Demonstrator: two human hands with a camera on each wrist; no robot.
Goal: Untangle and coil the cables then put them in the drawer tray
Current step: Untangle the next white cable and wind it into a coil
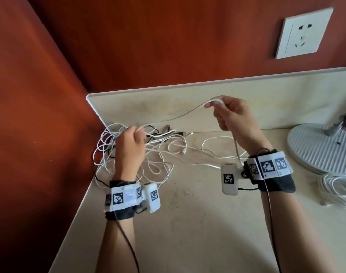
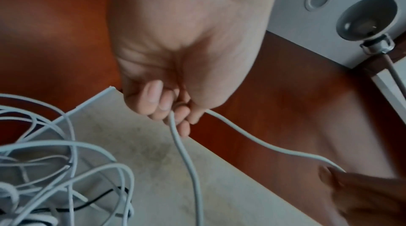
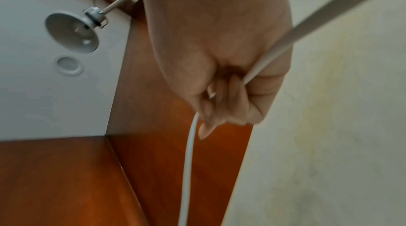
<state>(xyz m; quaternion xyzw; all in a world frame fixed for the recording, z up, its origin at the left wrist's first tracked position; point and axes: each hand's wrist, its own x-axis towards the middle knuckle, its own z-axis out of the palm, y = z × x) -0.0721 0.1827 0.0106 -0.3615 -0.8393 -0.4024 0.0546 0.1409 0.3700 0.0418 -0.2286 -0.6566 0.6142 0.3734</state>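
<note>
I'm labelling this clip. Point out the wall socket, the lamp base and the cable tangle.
wall socket (image 1: pixel 304 33), head view, middle of its plate.
lamp base (image 1: pixel 317 148), head view, ribbed top.
cable tangle (image 1: pixel 158 146), head view, white loops.

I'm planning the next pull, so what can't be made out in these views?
- Drawer tray: in no view.
- Tangled pile of white and black cables: the left hand covers its middle in the head view; crossings too fine to trace.
- White cable's end: hidden inside the right hand; right wrist view blurred.
- White bundle: cut by the right edge.
</note>
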